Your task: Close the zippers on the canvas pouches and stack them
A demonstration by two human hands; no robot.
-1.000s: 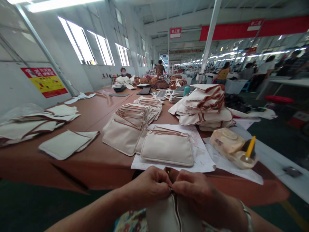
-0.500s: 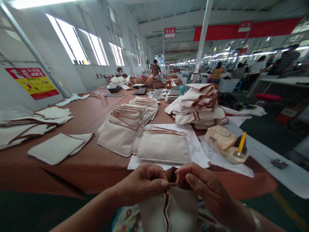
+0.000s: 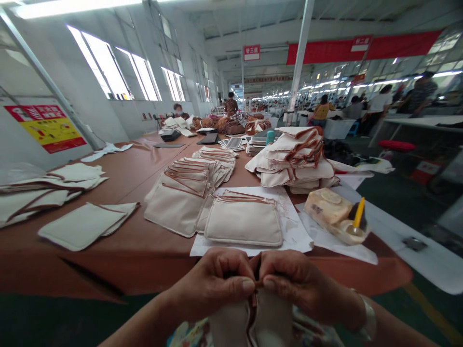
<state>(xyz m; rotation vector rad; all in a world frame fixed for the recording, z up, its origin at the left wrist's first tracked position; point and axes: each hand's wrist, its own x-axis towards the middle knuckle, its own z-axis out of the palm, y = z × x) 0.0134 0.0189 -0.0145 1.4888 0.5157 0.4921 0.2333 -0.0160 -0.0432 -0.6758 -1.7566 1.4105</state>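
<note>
A cream fabric pouch piece (image 3: 273,318) with a brown-edged slit down its middle hangs in front of me, below the table edge. My left hand (image 3: 220,279) pinches its brown trim at the top between thumb and fingers. Close beside it, my right hand (image 3: 300,279) pinches the same trim, the two thumb tips nearly meeting. The inside of the piece is mostly hidden. Just beyond my hands, a finished-looking cream pouch (image 3: 244,220) with brown edging lies flat on a white paper sheet (image 3: 294,231).
Rows of cream pouches (image 3: 177,202) lie left of the paper. Cream pieces are piled (image 3: 289,164) at the right. A plastic container (image 3: 327,207) with a yellow-handled tool (image 3: 358,212) stands near the right edge. More pieces (image 3: 79,224) lie on the brown table (image 3: 130,173) at left.
My right thumb has come down onto the trim, and the right hand has moved in closer to the left. The pouch piece stays below both hands. The view has shifted slightly.
</note>
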